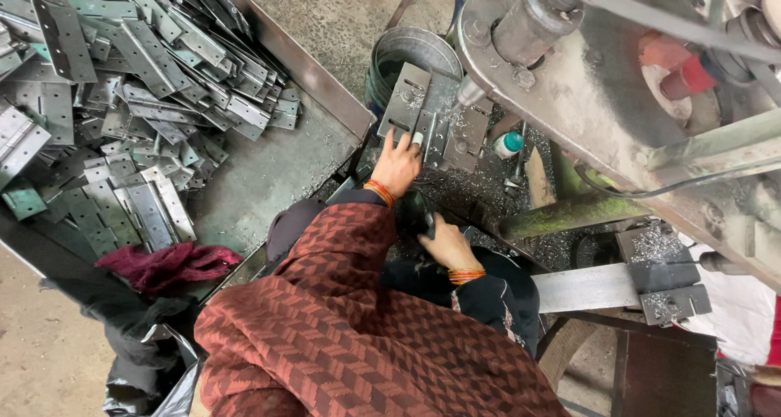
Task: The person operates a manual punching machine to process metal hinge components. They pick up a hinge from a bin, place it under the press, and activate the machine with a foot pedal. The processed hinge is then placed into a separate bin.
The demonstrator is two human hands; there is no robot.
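Observation:
My left hand presses on a grey metal hinge that lies open under the drill bit of a large machine. Its fingers rest on the hinge's near edge. My right hand is closed around a dark handle just below the hinge. Both wrists wear orange bangles. A dark red patterned shawl covers my arms and lap.
A metal tray at the left holds a big heap of several grey hinges. A dark red cloth lies at its near edge. A round metal bucket stands behind the hinge. Metal shavings cover the machine bed, with a small capped bottle.

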